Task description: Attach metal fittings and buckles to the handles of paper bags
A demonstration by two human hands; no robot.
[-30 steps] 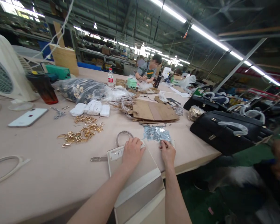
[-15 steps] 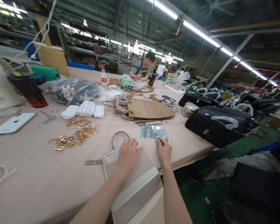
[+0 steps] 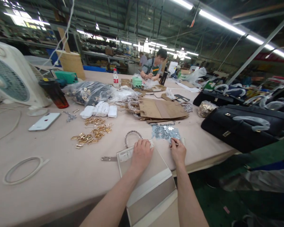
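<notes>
Bottle label [image 3: 115, 80] is unreadable; left hand [image 3: 142, 155] lies flat on panel [image 3: 155, 168], right grip [image 3: 179, 152] seemingly pinched on metal pieces [image 3: 164, 131].

bright tubes [image 3: 222, 22] overhead, white glare upper left; ceiling [image 3: 118, 12] dim, floor [image 3: 267, 153] at right dark; tabletop [image 3: 66, 171] evenly lit, shadows soft; wide-angle stretch toward edges, far shelves [image 3: 99, 54] slightly blurred
</notes>
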